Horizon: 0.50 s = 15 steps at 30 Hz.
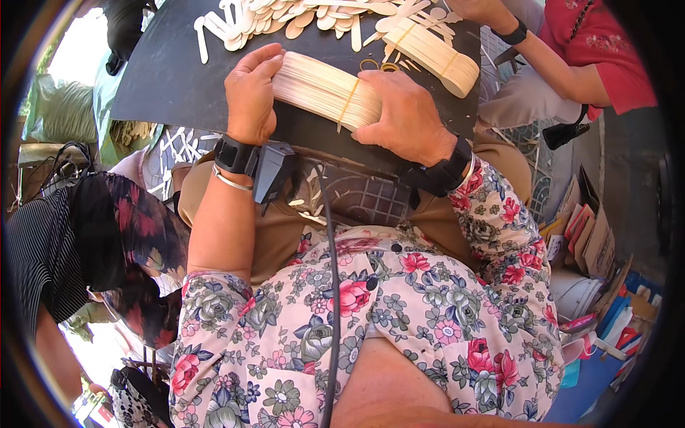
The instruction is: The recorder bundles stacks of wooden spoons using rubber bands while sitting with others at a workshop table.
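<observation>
Over the dark table, a bundle of pale flat wooden spoons is held between my two hands. My left hand grips its left end, thumb and fingers closed on the edges. At the other end, my right hand is wrapped round the bundle near a yellow rubber band that circles it. Just beyond my right fingers lie loose rubber bands. To the far right rests another bundle of wooden spoons, also banded.
Loose wooden spoons are heaped along the table's far side. At the upper right a co-worker's hand reaches over the table edge. A black cable hangs down my front. Cardboard pieces stand at the right.
</observation>
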Motion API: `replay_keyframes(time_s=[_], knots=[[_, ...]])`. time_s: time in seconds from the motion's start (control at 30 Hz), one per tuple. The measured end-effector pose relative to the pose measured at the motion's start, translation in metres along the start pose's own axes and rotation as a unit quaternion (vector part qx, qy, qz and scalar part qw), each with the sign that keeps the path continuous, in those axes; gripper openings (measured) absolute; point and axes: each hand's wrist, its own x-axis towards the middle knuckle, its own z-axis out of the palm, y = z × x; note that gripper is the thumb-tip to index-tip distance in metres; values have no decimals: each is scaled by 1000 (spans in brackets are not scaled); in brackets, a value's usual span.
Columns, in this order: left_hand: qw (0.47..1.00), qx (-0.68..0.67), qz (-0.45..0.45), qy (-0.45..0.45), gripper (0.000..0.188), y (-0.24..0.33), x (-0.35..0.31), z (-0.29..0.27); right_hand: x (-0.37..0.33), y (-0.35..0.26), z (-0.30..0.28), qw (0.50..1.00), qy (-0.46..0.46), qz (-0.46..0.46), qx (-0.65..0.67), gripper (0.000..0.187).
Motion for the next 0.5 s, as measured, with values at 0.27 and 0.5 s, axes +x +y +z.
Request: replay_keyframes(time_s=[0.27, 0.5], knots=[[878, 399, 122, -236, 77, 4, -15, -12, -2, 5, 1, 997, -38, -43, -49, 60], [773, 512, 263, -267, 87, -5, -9, -24, 0, 10, 7, 996, 0, -78, -51, 49]])
